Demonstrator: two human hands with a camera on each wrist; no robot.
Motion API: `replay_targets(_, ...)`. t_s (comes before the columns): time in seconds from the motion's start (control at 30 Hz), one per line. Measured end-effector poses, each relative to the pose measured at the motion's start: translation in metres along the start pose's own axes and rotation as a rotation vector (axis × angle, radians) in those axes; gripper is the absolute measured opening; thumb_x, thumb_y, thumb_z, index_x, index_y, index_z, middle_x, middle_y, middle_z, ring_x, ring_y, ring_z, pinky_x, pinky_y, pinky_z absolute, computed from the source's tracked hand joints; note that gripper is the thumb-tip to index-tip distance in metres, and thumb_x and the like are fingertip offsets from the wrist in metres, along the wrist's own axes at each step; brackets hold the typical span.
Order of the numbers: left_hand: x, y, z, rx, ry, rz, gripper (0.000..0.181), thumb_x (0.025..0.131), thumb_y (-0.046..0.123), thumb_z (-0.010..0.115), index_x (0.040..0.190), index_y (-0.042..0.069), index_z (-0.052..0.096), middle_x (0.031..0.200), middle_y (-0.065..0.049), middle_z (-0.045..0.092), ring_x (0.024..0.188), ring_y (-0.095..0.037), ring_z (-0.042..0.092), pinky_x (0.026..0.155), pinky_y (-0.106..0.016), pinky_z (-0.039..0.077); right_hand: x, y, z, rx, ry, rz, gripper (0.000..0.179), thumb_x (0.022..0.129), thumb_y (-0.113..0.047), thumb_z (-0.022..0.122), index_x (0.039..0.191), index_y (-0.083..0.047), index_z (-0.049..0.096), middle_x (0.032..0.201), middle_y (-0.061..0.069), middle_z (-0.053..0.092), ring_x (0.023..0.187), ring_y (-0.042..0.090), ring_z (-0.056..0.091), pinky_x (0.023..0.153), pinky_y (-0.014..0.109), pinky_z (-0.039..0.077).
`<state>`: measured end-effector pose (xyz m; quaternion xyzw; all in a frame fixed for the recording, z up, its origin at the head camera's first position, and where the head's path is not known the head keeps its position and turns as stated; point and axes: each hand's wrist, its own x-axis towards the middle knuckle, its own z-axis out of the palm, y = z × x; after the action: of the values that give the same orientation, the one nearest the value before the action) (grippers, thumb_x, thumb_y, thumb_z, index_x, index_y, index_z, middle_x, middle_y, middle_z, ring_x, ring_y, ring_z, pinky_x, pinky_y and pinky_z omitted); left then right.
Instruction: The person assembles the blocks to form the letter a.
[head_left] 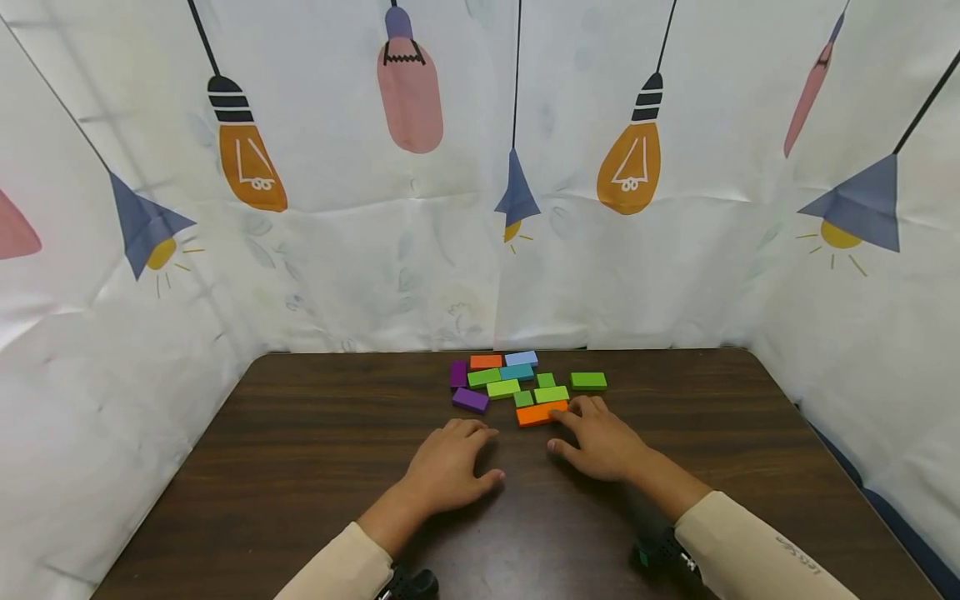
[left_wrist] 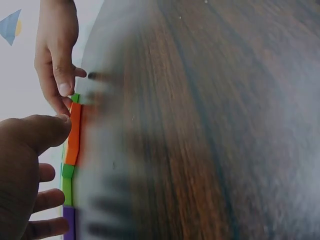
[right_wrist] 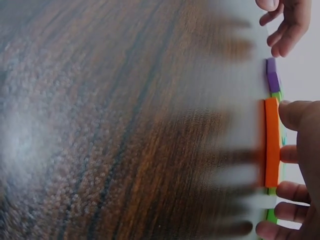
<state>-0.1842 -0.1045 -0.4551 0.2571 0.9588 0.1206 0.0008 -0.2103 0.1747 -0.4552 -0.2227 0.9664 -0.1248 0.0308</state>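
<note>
Blocks lie in a loose cluster on the far middle of a dark wood table [head_left: 300, 467], and both hands rest on the table just near of them.

The right hand [head_left: 603, 446] lies palm down, fingers loosely spread and only slightly bent. Its fingertips touch the right end of the orange block [head_left: 542, 412], the nearest piece of the cluster, which lies flat with its long side across the table. The thumb points left along the wood, near the block's near edge. In the right wrist view the same orange block [right_wrist: 271, 142] shows edge-on, with the fingers [right_wrist: 292, 154] lined up beside it; the hand does not close round it.

The left hand [head_left: 448, 467] lies flat on the wood to the left, fingers relaxed and a little curled, holding nothing. It sits near of a purple block [head_left: 470, 400] and clear of it, apart from the orange block too. In the left wrist view its thumb [left_wrist: 42, 132] only seems to meet the orange block [left_wrist: 73, 132].

Farther back lie four light green blocks, among them one [head_left: 551, 394] just beyond the orange block and one [head_left: 588, 381] at the right edge. A second purple block [head_left: 458, 374], a second orange one [head_left: 486, 362], a teal one [head_left: 517, 372] and a pale blue one [head_left: 521, 358] sit at the far side. White cloth printed with lamps [head_left: 630, 167] hangs behind and beside the table.
</note>
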Motion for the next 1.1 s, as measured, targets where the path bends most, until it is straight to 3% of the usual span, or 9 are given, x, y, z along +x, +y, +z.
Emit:
replay_targets(0.27, 0.003, 0.006, 0.001, -0.018, -0.022, 0.011, 0.06, 0.093, 0.053, 0.069, 0.142, 0.017, 0.062, 0.142, -0.004, 0.057, 0.132, -0.027, 0.05, 0.108, -0.054, 0.042, 0.001, 0.001, 0.001, -0.017, 0.027, -0.021, 0.054, 0.099, -0.051, 0.064, 0.14, -0.017, 0.062, 0.146, 0.014, 0.05, 0.135, 0.036, 0.044, 0.106, 0.058, 0.042)
replay_targets(0.53, 0.007, 0.01, 0.005, -0.014, -0.008, 0.04, 0.056, 0.095, 0.049, 0.068, 0.141, 0.017, 0.062, 0.141, -0.004, 0.058, 0.131, -0.026, 0.051, 0.108, -0.051, 0.042, 0.004, 0.002, 0.002, -0.024, 0.035, -0.027, 0.066, 0.09, -0.06, 0.071, 0.135, -0.013, 0.062, 0.148, 0.012, 0.051, 0.137, 0.033, 0.045, 0.107, 0.057, 0.042)
replay_targets(0.83, 0.014, 0.017, 0.012, -0.017, 0.0, 0.084, 0.051, 0.098, 0.045, 0.067, 0.141, 0.017, 0.062, 0.14, -0.002, 0.058, 0.131, -0.023, 0.051, 0.109, -0.05, 0.042, 0.002, 0.007, 0.001, -0.039, 0.027, -0.041, 0.061, 0.089, -0.053, 0.076, 0.134, -0.014, 0.062, 0.146, 0.01, 0.054, 0.136, 0.032, 0.047, 0.106, 0.057, 0.043)
replay_targets(1.1, 0.017, 0.023, 0.013, -0.035, -0.021, 0.083, 0.051, 0.098, 0.042, 0.067, 0.142, 0.017, 0.061, 0.144, -0.004, 0.056, 0.134, -0.025, 0.05, 0.11, -0.049, 0.041, -0.001, 0.012, -0.003, -0.037, -0.001, -0.087, 0.055, 0.091, -0.044, 0.075, 0.137, -0.016, 0.063, 0.147, 0.011, 0.054, 0.137, 0.033, 0.046, 0.106, 0.06, 0.041)
